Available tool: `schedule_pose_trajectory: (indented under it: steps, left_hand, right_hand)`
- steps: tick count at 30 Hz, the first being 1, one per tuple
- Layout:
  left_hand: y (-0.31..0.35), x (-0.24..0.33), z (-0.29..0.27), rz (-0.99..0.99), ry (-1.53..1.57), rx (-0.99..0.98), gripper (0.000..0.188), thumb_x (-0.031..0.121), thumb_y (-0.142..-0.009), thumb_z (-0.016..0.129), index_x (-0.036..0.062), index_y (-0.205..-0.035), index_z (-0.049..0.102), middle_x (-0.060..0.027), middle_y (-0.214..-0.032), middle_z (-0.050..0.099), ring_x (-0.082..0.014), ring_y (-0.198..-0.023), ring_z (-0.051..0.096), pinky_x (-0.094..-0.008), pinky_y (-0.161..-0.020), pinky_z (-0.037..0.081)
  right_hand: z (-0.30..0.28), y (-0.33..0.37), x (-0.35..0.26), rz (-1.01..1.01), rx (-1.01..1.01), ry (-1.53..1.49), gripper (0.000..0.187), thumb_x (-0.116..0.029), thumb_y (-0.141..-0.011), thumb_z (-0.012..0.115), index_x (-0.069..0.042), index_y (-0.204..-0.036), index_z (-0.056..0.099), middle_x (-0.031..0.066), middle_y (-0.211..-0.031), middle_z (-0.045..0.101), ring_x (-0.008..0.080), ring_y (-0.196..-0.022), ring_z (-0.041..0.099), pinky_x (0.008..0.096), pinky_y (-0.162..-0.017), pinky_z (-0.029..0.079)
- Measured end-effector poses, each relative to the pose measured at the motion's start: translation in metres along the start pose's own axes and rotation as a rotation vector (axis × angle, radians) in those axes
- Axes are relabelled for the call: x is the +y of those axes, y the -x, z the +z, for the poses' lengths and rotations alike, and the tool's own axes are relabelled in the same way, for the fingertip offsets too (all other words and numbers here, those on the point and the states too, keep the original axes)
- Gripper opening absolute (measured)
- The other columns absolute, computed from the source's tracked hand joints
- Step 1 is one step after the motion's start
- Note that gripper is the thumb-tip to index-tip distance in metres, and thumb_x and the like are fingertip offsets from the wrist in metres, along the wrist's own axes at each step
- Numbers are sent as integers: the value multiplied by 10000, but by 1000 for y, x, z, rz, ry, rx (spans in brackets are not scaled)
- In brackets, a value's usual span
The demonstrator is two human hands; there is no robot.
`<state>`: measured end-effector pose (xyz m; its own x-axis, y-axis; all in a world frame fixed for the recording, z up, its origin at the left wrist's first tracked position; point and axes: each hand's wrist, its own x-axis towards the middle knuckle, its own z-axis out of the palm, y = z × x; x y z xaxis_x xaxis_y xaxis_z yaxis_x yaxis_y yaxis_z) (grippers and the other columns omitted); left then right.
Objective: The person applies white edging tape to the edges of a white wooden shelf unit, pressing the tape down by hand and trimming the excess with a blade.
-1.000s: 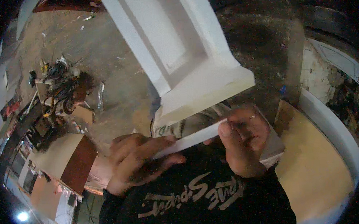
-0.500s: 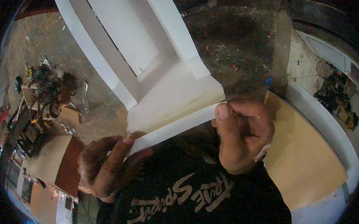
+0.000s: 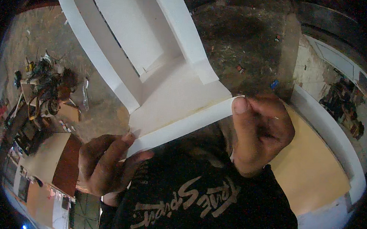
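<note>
A long white trough-shaped piece [image 3: 168, 91] with raised side walls stretches away from me toward the upper left. Along its near end runs a narrow white strip [image 3: 187, 125]. A thin yellowish line [image 3: 200, 111], which looks like glue, shows where strip and piece meet. My left hand [image 3: 106, 162] pinches the strip's left end between thumb and fingers. At the right end, my right hand [image 3: 263, 133] grips it with the thumb on top and the fingers curled behind. Whether the strip is a separate band or a folded flap, I cannot tell.
On the left floor lies a tangled heap of dark cables and parts [image 3: 48, 84], with brown and tan boards [image 3: 67, 162] nearer me. A large tan panel [image 3: 313, 167] rests at the right beside a white board edge [image 3: 334, 128]. Small scraps, one blue [image 3: 274, 83], dot the floor.
The right hand has moved right and slightly up. The strip now lies closer against the piece's end, and the wide yellowish band has narrowed to a thin line.
</note>
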<state>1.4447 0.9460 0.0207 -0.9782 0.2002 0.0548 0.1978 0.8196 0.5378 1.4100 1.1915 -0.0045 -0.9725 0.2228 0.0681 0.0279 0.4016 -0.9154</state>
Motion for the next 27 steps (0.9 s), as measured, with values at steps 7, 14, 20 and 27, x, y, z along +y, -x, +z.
schedule_pose_trajectory:
  steps: [7,14,20,27]
  left_hand:
    - [9,-1,6,-90,86,52,455,295,-623,907,10,-914,702,-107,-836,667,-272,-753,608,-351,-606,496]
    - [5,-11,6,13,83,52,506,239,-599,916,83,-1022,686,-75,-883,626,-192,-716,628,-277,-554,506]
    - [5,-10,15,18,285,95,498,187,-608,905,32,-1020,673,-69,-917,629,-222,-761,634,-330,-634,540]
    - [11,-5,15,-85,300,130,462,216,-616,892,85,-1009,688,-68,-911,630,-232,-834,639,-418,-772,539]
  right_hand:
    - [0,3,-3,143,-35,-74,211,17,-772,778,-48,-928,653,47,-809,679,100,-705,610,231,-596,460]
    - [3,6,-7,252,-25,-107,184,-5,-791,767,-58,-925,653,44,-829,680,112,-726,612,243,-624,460]
    - [-5,4,-6,82,-112,181,153,-37,-818,740,-49,-941,651,100,-887,670,206,-802,631,324,-722,489]
    - [2,3,-24,303,-93,0,175,-75,-819,750,-25,-963,664,96,-903,671,156,-811,626,297,-689,499]
